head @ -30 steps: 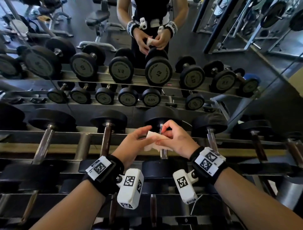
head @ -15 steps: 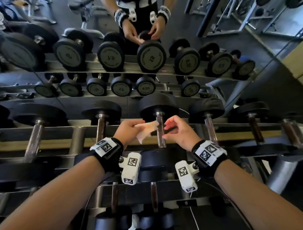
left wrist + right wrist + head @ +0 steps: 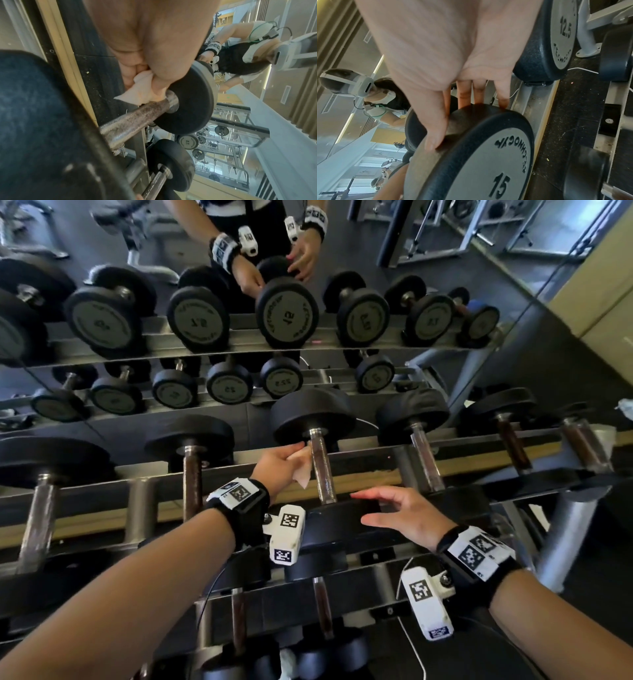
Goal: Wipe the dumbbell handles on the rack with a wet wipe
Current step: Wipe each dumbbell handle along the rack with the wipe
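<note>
My left hand (image 3: 277, 465) pinches the wipe (image 3: 303, 465) against the far end of the 15 handle (image 3: 322, 470), right by the far head, so I'd guess the stroke starts there and runs toward me. Right hand (image 3: 400, 513) lies flat, fingers straight, on the near head (image 3: 471, 155), gripping nothing; probably steadying the dumbbell so it won't roll on the rack (image 3: 376, 474). Other handles wait alongside.
</note>
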The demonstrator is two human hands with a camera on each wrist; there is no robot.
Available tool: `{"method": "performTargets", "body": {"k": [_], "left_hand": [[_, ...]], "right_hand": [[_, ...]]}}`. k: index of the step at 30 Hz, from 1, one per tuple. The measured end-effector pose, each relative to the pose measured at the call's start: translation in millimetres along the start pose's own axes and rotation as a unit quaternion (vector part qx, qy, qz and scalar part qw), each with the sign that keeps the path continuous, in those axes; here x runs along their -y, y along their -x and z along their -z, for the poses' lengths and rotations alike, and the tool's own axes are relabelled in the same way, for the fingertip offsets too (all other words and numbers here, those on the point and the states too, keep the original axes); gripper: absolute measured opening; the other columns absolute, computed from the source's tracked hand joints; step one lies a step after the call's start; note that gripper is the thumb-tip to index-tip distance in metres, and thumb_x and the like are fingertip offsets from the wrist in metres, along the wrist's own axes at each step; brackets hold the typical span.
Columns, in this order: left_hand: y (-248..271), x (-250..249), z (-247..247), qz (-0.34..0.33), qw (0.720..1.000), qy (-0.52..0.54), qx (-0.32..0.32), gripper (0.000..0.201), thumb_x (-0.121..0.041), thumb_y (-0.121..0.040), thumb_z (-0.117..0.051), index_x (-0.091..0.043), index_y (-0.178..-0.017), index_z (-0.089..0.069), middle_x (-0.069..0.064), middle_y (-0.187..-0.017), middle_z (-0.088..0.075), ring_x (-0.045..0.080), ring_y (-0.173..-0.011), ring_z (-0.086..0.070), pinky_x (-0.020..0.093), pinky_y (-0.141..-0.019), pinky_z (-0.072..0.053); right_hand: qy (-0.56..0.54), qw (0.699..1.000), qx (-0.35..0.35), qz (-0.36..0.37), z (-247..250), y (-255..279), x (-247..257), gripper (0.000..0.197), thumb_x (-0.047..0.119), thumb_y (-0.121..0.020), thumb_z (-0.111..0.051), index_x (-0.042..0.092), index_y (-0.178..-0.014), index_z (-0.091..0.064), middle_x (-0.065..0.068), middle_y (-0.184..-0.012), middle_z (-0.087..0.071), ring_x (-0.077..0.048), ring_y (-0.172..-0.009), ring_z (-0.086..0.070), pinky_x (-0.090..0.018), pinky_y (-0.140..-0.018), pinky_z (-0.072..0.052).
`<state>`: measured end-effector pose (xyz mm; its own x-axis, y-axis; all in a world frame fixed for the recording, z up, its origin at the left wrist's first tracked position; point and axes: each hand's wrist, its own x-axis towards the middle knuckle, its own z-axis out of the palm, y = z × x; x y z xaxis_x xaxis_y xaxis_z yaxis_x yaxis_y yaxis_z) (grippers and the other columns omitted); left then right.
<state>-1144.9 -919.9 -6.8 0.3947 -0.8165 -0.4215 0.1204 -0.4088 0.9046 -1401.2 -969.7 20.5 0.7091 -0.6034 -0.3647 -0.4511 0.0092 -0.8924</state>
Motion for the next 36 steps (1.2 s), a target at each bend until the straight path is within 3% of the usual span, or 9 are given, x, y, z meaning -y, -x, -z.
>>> {"method": "performTargets", "body": {"k": [4,8,12,15,22,25,28,33,36], "left_hand": [[-0.6,0.3,-0.5,-0.056,0.994,-0.083,0.052,0.026,-0.010,-0.098,-0.058,-0.017,-0.121,-0.069,0.014,-0.107,-0.072,0.015,-0.095,-0.061,0.043,-0.103,-0.047],[-1.6,5.7,5.7,-0.106,0.971,-0.198,0.080,0.037,-0.030,-0.100,-0.056,0.002,-0.098,-0.074,0.020,-0.088,-0.071,-0.003,-0.074,-0.057,0.018,-0.082,-0.044],[10.5,19.9,8.7,-0.092,0.964,-0.206,0.140,0.021,-0.022,-0.097,-0.061,-0.020,-0.115,-0.074,-0.003,-0.093,-0.071,-0.004,-0.083,-0.057,0.019,-0.087,-0.048],[16.9,20.7,20.4,-0.033,0.972,-0.127,0.197,0.022,-0.017,-0.099,-0.059,-0.015,-0.116,-0.073,0.005,-0.096,-0.074,0.005,-0.084,-0.063,0.021,-0.084,-0.052],[-1.1,-0.4,33.7,0.024,0.996,0.087,0.023,0.034,0.000,-0.099,-0.053,-0.004,-0.132,-0.056,0.018,-0.114,-0.068,0.025,-0.091,-0.070,0.033,-0.083,-0.057],[-6.0,4.4,14.0,-0.001,0.999,0.017,0.039,0.034,0.002,-0.099,-0.051,-0.005,-0.131,-0.059,0.015,-0.110,-0.068,0.016,-0.085,-0.066,0.025,-0.077,-0.056],[-1.7,12.7,4.1,-0.046,0.991,-0.084,0.099,0.038,0.003,-0.098,-0.050,-0.017,-0.127,-0.065,0.010,-0.112,-0.069,0.017,-0.100,-0.061,0.033,-0.095,-0.048],[11.7,20.2,9.2,-0.084,0.967,-0.204,0.129,0.029,-0.011,-0.098,-0.059,-0.023,-0.121,-0.071,-0.005,-0.112,-0.073,0.003,-0.098,-0.055,0.033,-0.107,-0.042],[31.3,13.9,12.0,-0.067,0.958,-0.200,0.192,0.019,-0.025,-0.099,-0.059,-0.027,-0.106,-0.076,-0.012,-0.089,-0.076,-0.004,-0.084,-0.060,0.026,-0.099,-0.046]], "right_hand": [[-0.015,1.000,-0.014,0.003,-3.9,3.2,-0.2,0.038,0.017,-0.083,-0.078,0.029,-0.119,-0.071,0.009,-0.118,-0.071,-0.006,-0.113,-0.064,-0.036,-0.108,-0.046],[-0.045,0.999,-0.020,-0.004,-7.1,5.0,-2.8,0.039,0.016,-0.084,-0.077,0.029,-0.120,-0.070,0.005,-0.119,-0.071,-0.011,-0.114,-0.065,-0.040,-0.107,-0.048],[-0.063,0.998,-0.028,0.001,-7.0,3.0,-4.6,0.039,0.016,-0.081,-0.079,0.027,-0.118,-0.071,0.005,-0.120,-0.071,-0.013,-0.117,-0.064,-0.044,-0.110,-0.044],[-0.059,0.998,-0.016,0.002,-5.3,0.9,-4.4,0.039,0.017,-0.081,-0.079,0.029,-0.117,-0.072,0.006,-0.120,-0.071,-0.013,-0.117,-0.063,-0.044,-0.110,-0.044],[-0.077,0.997,-0.006,0.004,-5.2,1.6,-7.2,0.040,0.026,-0.078,-0.081,0.031,-0.117,-0.072,0.004,-0.122,-0.070,-0.014,-0.118,-0.064,-0.045,-0.109,-0.045],[-0.075,0.997,-0.008,0.001,-6.1,0.9,-7.7,0.050,0.041,-0.068,-0.082,0.033,-0.116,-0.072,0.004,-0.123,-0.070,-0.016,-0.120,-0.062,-0.047,-0.111,-0.042],[-0.069,0.998,-0.010,-0.002,-5.9,-0.4,-8.7,0.050,0.044,-0.068,-0.082,0.035,-0.116,-0.072,0.005,-0.124,-0.069,-0.017,-0.122,-0.060,-0.048,-0.113,-0.039],[-0.073,0.997,-0.010,-0.002,-3.3,-3.4,-7.8,0.039,0.014,-0.079,-0.080,0.024,-0.116,-0.072,0.002,-0.119,-0.072,-0.015,-0.116,-0.065,-0.042,-0.110,-0.044],[-0.090,0.996,0.000,-0.012,-2.5,-3.8,-4.4,0.039,0.006,-0.080,-0.078,0.017,-0.117,-0.071,-0.002,-0.116,-0.073,-0.018,-0.111,-0.067,-0.034,-0.102,-0.051]]}}
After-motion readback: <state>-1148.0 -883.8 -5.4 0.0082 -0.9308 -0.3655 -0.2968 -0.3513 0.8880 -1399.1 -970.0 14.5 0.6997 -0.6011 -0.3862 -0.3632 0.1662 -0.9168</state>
